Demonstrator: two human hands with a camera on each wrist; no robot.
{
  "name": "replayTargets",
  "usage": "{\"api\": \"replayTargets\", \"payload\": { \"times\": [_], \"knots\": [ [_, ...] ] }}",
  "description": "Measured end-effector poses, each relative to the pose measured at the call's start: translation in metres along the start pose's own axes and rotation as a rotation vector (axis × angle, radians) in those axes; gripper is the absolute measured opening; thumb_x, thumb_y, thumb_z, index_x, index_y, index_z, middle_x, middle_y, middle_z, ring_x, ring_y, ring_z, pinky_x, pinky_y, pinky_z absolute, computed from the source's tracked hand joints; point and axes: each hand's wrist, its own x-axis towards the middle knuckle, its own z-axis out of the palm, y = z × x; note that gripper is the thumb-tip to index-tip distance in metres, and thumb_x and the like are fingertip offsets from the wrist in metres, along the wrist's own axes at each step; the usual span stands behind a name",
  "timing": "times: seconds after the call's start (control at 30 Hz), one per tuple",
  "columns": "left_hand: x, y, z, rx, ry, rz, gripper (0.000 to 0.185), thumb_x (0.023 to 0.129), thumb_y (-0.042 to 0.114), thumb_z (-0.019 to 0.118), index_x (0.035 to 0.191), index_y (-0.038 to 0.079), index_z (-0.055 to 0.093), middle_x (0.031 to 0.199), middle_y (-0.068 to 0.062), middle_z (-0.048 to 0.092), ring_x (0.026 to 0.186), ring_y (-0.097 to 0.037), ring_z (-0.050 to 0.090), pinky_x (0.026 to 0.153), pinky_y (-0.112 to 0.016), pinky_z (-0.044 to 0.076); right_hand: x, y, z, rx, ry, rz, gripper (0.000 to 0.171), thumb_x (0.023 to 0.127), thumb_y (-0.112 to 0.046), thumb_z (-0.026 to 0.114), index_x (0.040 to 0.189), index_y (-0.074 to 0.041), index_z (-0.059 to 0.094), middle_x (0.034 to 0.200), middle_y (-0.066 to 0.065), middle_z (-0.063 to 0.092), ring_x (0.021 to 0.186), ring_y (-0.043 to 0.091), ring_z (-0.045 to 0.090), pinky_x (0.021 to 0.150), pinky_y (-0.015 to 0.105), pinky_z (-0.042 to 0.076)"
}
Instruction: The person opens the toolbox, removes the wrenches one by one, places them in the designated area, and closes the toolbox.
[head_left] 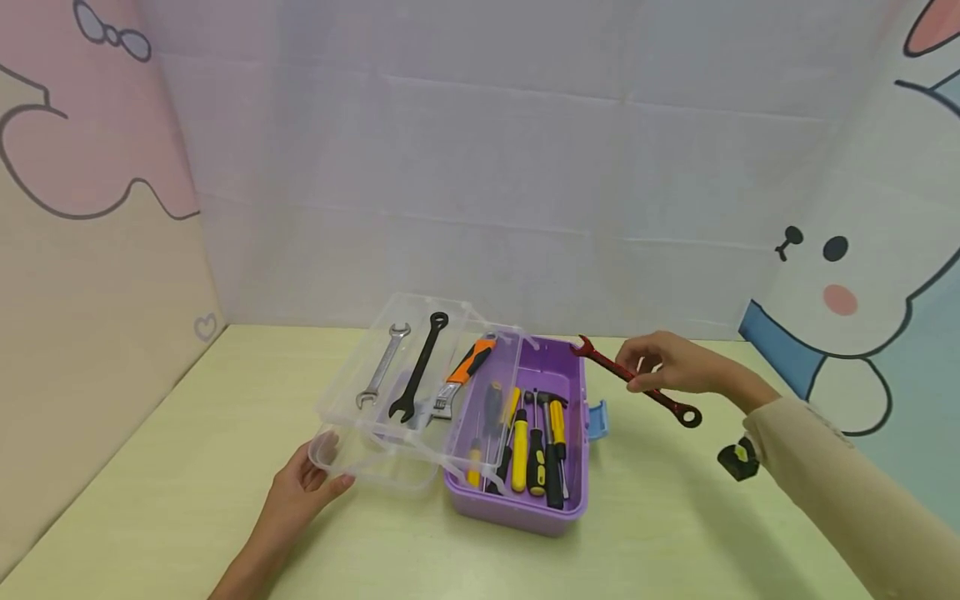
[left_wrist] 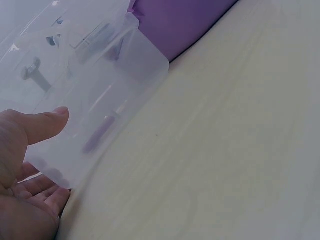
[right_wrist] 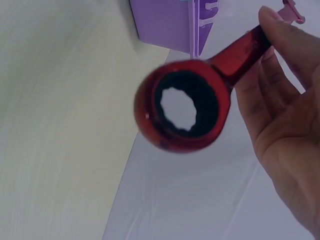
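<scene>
Wrench sorting is what's going on here, and my read is we're mid-carry: the right hand (head_left: 671,364) pinches a red combination wrench (head_left: 637,382) by its shank, up off the tabletop (head_left: 187,467) just right of the purple toolbox (head_left: 525,510). Open-jaw end points toward the box, ring end (right_wrist: 184,111) hangs out toward the person. The right wrist view shows the fingers (right_wrist: 285,65) wrapped round the shank right behind the ring.

The left hand (head_left: 303,492) sits at the near left corner of the clear lift-out tray (head_left: 337,454), thumb (left_wrist: 42,122) on top of the rim and fingers under it, so it's gripping the tray, looks like steadying it. The tray is swung out to the left of the box and holds 3 tools: a silver open-end wrench (head_left: 382,365), a black combination wrench (head_left: 418,367) and an orange-handled adjustable wrench (head_left: 459,375). Down in the box: yellow-and-black screwdrivers (head_left: 519,450) and a small hammer (head_left: 551,433).

Guessing the red one goes next to the other wrenches; that'd mean swinging it left over the box, turning it lengthwise to match them, then lowering it without bumping the tray wall.

Right forearm comes in from the lower right, wrist about level. A small black and yellow-green gadget (head_left: 738,458) lies on the tabletop under that arm; can't tell what it is.
</scene>
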Motion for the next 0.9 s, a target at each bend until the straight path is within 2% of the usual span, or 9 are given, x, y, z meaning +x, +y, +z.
{"api": "replayTargets", "payload": {
  "times": [0.2,0.33,0.37,0.43,0.53,0.6,0.67,0.73,0.9],
  "knots": [
    [0.0,0.0,-0.001,-0.004,0.001,0.015,0.069,0.086,0.007,0.068,0.141,-0.009,0.03,0.145,-0.034,0.033,0.133,-0.032,0.033,0.088,0.004,0.037,-0.006,0.006,0.003,0.107,0.009,0.06,0.018,0.09,-0.014,0.066,0.102,-0.004,0.056,0.09,0.011,0.06,0.077,0.012,0.063,0.06,0.03,0.058],
    [0.001,0.0,-0.001,-0.005,-0.002,0.02,0.069,0.087,0.008,0.068,0.141,-0.009,0.03,0.145,-0.035,0.033,0.133,-0.033,0.032,0.088,0.005,0.036,-0.011,0.011,0.006,0.201,0.017,0.141,0.023,0.091,-0.016,0.064,0.105,-0.002,0.053,0.094,0.018,0.059,0.079,0.023,0.063,0.059,0.036,0.06],
    [0.001,0.0,-0.001,-0.006,-0.002,0.019,0.069,0.087,0.008,0.069,0.141,-0.009,0.03,0.145,-0.034,0.034,0.133,-0.031,0.032,0.088,0.004,0.037,-0.013,0.011,0.008,0.223,0.024,0.16,0.023,0.091,-0.016,0.064,0.106,-0.001,0.053,0.095,0.018,0.059,0.079,0.024,0.063,0.059,0.038,0.06],
    [0.001,0.0,-0.002,-0.007,0.0,0.016,0.069,0.086,0.009,0.069,0.141,-0.008,0.031,0.145,-0.033,0.034,0.131,-0.02,0.037,0.089,0.004,0.037,-0.015,0.013,0.01,0.262,0.042,0.195,0.024,0.092,-0.016,0.064,0.107,-0.001,0.051,0.094,0.016,0.057,0.079,0.025,0.061,0.059,0.039,0.06],
    [0.001,0.001,-0.003,-0.007,0.002,0.016,0.069,0.086,0.008,0.069,0.141,-0.007,0.031,0.145,-0.033,0.034,0.128,-0.011,0.039,0.089,0.004,0.038,-0.017,0.017,0.015,0.305,0.07,0.227,0.026,0.092,-0.015,0.063,0.109,0.001,0.05,0.093,0.014,0.056,0.077,0.02,0.06,0.059,0.039,0.06],
    [0.001,0.001,-0.003,-0.004,0.002,0.01,0.069,0.086,0.008,0.069,0.142,-0.007,0.031,0.146,-0.033,0.034,0.129,-0.014,0.039,0.089,0.004,0.038,-0.019,0.02,0.018,0.326,0.095,0.248,0.029,0.092,-0.015,0.063,0.11,0.003,0.05,0.091,0.013,0.056,0.074,0.019,0.06,0.059,0.039,0.06],
    [0.0,0.0,-0.003,0.004,0.002,0.005,0.07,0.087,0.008,0.069,0.142,-0.007,0.03,0.146,-0.033,0.034,0.132,-0.025,0.036,0.089,0.004,0.037,-0.02,0.023,0.021,0.339,0.125,0.276,0.033,0.091,-0.016,0.064,0.111,0.006,0.049,0.09,0.011,0.056,0.074,0.017,0.061,0.06,0.039,0.061],
    [0.001,-0.002,-0.002,0.015,0.003,-0.006,0.07,0.087,0.009,0.069,0.143,-0.007,0.03,0.146,-0.032,0.034,0.133,-0.03,0.034,0.089,0.004,0.037,-0.021,0.026,0.024,0.353,0.157,0.312,0.037,0.091,-0.017,0.065,0.112,0.007,0.049,0.09,0.009,0.057,0.073,0.016,0.061,0.061,0.038,0.061],
    [0.0,-0.004,0.0,0.033,0.007,-0.021,0.07,0.087,0.01,0.069,0.143,-0.006,0.031,0.146,-0.03,0.035,0.133,-0.029,0.035,0.09,0.003,0.037,-0.023,0.029,0.031,0.391,0.21,0.379,0.041,0.09,-0.02,0.067,0.113,0.008,0.048,0.09,0.005,0.057,0.075,0.014,0.061,0.065,0.036,0.061]
  ]
}}
